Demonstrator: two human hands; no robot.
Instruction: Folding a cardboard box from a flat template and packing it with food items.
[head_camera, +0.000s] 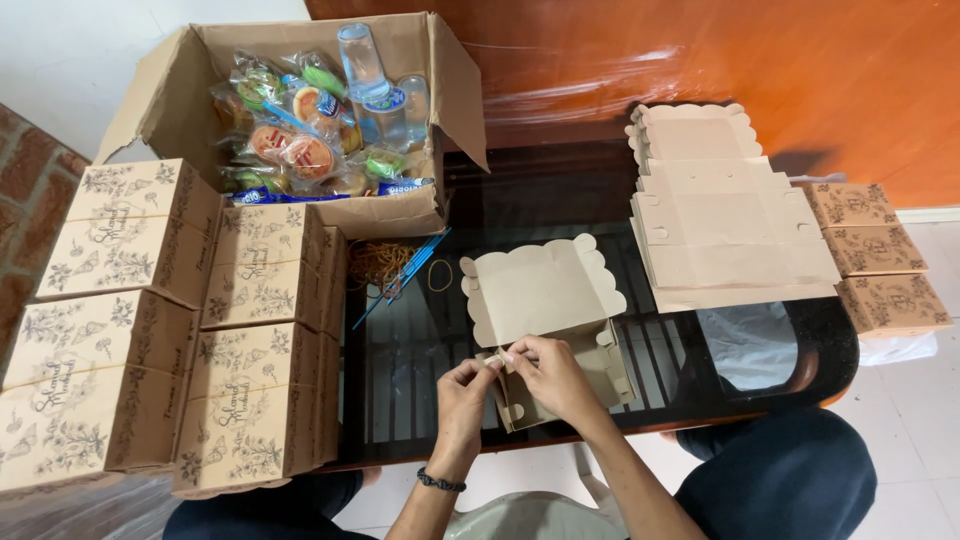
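Dark glass table (560, 200) carried it all: left hand (465, 385) pinched shut on a flap of the half-folded kraft box (545, 300) at the near edge, right hand (550, 375) fingers closed tight on that same flap

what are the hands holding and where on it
Both hands, left hand and right hand, pinch the front flap edge of the half-folded brown cardboard box on the glass table.

Both forearms reach forward, converging; left hand (463, 378) and right hand (548, 372) meet fingertip to fingertip, fingers pinched closed, knuckles up; dark band on left wrist
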